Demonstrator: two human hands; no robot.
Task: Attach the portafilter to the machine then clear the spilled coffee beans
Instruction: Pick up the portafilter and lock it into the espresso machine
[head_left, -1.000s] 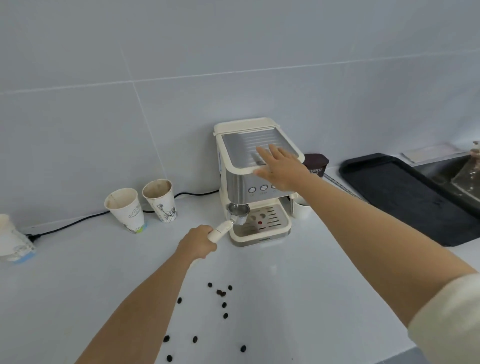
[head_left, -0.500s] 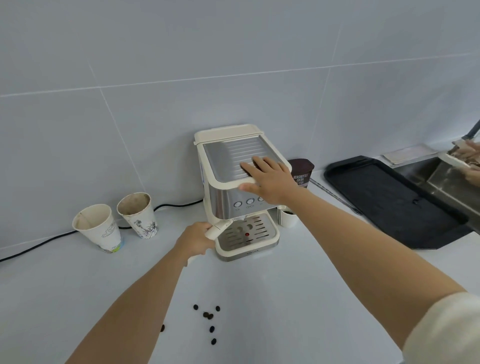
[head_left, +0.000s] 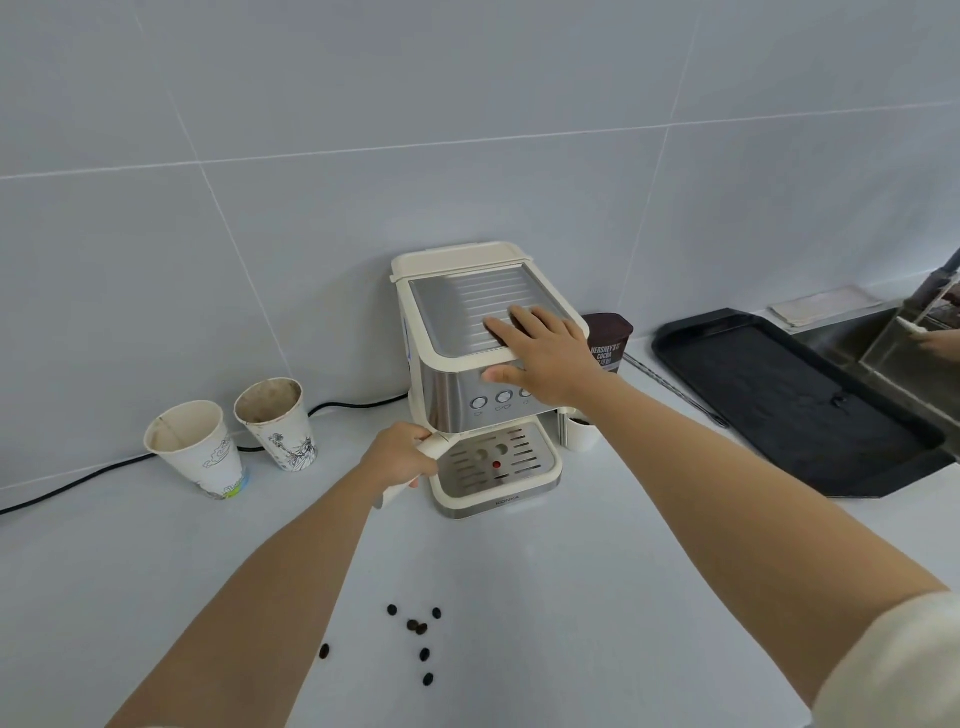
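A cream and steel espresso machine (head_left: 457, 312) stands against the tiled wall. My right hand (head_left: 545, 353) lies flat on its top front edge, fingers spread, thumb over the button panel. My left hand (head_left: 400, 457) is closed around the cream handle of the portafilter (head_left: 435, 446), which points out to the left from under the machine's front; its basket end is hidden beneath the machine body. Several dark coffee beans (head_left: 418, 627) lie scattered on the white counter (head_left: 519, 597) in front, between my forearms.
Two used paper cups (head_left: 195, 447) (head_left: 275, 421) stand left of the machine beside a black power cable (head_left: 78, 480). A brown cocoa tub (head_left: 608, 343) and a small white cup (head_left: 579, 434) sit to its right. Farther right are a black tray (head_left: 789, 410) and a sink where another person's hand (head_left: 935, 343) shows.
My left hand has swung the portafilter handle closer in under the machine's left front. My right hand stays pressed on the machine top. The view has tilted, so fewer beans show.
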